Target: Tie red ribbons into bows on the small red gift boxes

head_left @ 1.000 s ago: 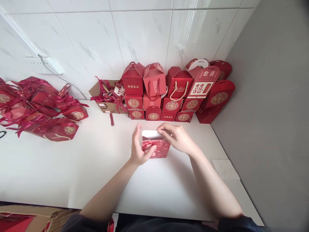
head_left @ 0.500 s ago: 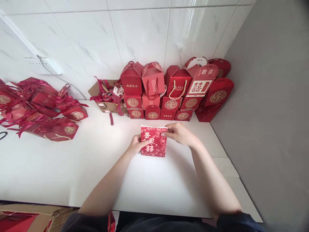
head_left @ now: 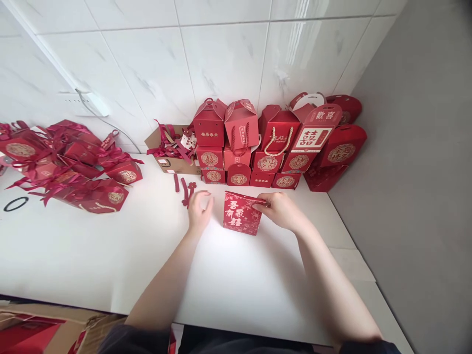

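A red gift box (head_left: 241, 216) with white characters and a pale flower print stands just above the white table, its face tilted toward me. My right hand (head_left: 277, 209) pinches its top right corner, thumb in front and fingers behind. To the left of the box, my left hand (head_left: 200, 209) is off it, thumb and fingers apart. It is beside a few dark red ribbon-like tags (head_left: 185, 191) on the table; whether its fingertips touch one is hidden. Behind the tags is an open cardboard carton (head_left: 179, 165) full of similar red strips.
Stacked red gift boxes (head_left: 238, 174) line the tiled wall. A heap of ribboned red boxes (head_left: 79, 167) lies at the left, near a black ring (head_left: 15, 204). A grey panel (head_left: 413, 172) bounds the right side. Cardboard boxes (head_left: 47, 324) stand below the table's front edge.
My left hand has let go of the gift box and moved up and left to the tags. More tags now lie on the table. The box's top has come slightly open toward view, still in my right hand.
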Available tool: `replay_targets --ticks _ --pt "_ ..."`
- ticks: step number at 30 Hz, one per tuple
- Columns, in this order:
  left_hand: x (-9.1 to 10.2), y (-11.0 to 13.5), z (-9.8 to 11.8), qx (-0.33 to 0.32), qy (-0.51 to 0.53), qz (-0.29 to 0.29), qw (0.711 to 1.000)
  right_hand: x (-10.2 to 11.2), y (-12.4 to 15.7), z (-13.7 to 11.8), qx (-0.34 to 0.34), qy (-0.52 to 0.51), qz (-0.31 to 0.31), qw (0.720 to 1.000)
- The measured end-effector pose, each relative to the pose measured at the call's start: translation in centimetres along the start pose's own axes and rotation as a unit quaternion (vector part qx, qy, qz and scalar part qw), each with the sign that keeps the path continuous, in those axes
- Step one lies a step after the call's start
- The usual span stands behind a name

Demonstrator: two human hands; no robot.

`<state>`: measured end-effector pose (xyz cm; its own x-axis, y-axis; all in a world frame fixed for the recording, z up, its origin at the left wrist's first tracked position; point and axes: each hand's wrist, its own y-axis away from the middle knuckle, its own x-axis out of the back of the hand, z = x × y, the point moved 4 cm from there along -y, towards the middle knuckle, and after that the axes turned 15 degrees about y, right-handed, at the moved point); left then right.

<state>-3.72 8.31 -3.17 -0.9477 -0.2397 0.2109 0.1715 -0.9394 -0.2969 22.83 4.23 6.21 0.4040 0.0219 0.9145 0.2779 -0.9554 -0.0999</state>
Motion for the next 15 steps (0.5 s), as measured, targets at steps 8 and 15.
replay_targets --ticks 8,15 --pt "7.8 -3.5 -3.1 0.08 -0.226 0.159 0.958 0.4 0.7 -0.4 0.019 0.025 -0.032 0.999" --pt "4.7 -3.5 -3.2 0.045 -0.283 0.021 0.958 0.5 0.9 -0.5 0.028 0.02 -0.034 0.999"
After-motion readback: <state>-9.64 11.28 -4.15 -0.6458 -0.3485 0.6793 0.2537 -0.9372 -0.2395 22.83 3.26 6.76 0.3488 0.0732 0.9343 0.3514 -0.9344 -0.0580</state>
